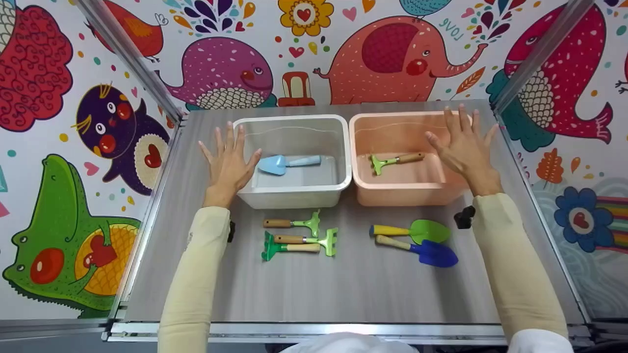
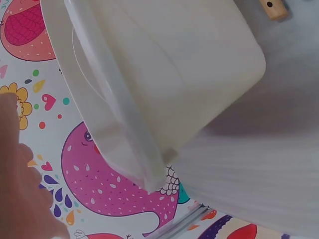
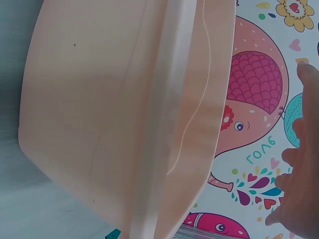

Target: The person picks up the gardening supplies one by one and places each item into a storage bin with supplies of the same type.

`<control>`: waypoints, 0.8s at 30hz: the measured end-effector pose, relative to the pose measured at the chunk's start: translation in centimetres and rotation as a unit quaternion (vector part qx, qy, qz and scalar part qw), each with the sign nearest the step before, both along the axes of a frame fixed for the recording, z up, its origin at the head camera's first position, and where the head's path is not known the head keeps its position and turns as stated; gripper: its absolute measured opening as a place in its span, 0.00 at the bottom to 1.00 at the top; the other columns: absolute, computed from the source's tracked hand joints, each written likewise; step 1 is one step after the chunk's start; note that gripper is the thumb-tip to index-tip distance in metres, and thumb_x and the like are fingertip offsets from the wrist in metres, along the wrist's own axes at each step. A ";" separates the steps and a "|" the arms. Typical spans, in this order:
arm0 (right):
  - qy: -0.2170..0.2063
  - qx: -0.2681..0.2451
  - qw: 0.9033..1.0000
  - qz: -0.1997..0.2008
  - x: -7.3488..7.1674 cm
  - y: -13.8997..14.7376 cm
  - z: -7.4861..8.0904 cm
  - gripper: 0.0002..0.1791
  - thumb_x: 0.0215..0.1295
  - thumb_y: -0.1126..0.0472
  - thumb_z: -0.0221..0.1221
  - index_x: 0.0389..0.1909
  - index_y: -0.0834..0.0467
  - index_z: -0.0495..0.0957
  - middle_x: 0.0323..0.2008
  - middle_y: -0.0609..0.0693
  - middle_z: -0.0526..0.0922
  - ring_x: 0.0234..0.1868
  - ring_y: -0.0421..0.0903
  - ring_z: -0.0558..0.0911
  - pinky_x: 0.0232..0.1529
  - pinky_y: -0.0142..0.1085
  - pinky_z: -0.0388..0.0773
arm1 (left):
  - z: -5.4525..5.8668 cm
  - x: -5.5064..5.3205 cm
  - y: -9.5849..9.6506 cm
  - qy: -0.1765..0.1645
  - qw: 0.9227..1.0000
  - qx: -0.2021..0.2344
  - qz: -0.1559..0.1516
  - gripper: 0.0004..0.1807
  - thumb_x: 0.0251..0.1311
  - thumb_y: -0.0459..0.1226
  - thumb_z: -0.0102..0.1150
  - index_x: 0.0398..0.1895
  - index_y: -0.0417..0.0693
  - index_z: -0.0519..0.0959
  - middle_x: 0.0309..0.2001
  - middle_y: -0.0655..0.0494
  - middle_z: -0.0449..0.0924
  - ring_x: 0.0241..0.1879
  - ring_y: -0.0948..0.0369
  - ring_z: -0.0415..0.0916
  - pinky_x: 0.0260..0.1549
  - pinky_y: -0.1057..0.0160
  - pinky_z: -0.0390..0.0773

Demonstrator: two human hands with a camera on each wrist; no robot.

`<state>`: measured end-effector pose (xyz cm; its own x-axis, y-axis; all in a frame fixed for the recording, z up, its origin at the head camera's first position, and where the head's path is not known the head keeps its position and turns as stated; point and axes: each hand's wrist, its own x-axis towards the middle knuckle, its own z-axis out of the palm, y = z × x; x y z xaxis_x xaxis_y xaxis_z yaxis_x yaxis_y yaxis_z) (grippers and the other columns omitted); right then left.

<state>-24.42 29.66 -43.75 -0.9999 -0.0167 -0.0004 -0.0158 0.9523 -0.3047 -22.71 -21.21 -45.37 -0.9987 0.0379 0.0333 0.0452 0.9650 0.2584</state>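
Observation:
With fingers spread, my left hand (image 1: 228, 166) hovers at the left side of a white bin (image 1: 294, 196); it holds nothing. A light blue trowel (image 1: 289, 163) lies inside that bin. My right hand (image 1: 466, 147), fingers also spread and holding nothing, is over the right side of a peach bin (image 1: 407, 193). In the peach bin lies a green toy rake (image 1: 395, 160) with a wooden handle. Each wrist view shows a bin's outer wall close by, the white bin (image 2: 199, 64) on the left and the peach bin (image 3: 89, 99) on the right.
Several small green rakes (image 1: 314, 240) with wooden handles lie before the white bin. A green trowel (image 1: 427, 231) and a blue trowel (image 1: 438, 253) lie before the peach bin, partly overlapping. Metal rails (image 1: 304, 331) edge the grey table (image 1: 358, 294); patterned walls stand around it.

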 end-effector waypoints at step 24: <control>0.032 -0.020 0.999 0.021 3.9 -1.1 -1.7 0.51 0.66 0.23 0.38 0.81 0.45 0.36 0.82 0.55 0.37 0.82 0.59 0.35 0.74 0.67 0.25 | -1.4 2.9 -3.5 -0.060 0.996 0.064 0.009 0.44 0.74 0.62 0.32 0.81 0.45 0.38 0.81 0.42 0.29 0.79 0.38 0.26 0.66 0.25 0.18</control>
<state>-20.53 28.52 -45.41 -0.9963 -0.0569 0.0641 -0.0754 0.9374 -0.3400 -19.84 -24.69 -46.81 -0.9964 0.0225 -0.0823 -0.0106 0.9245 0.3810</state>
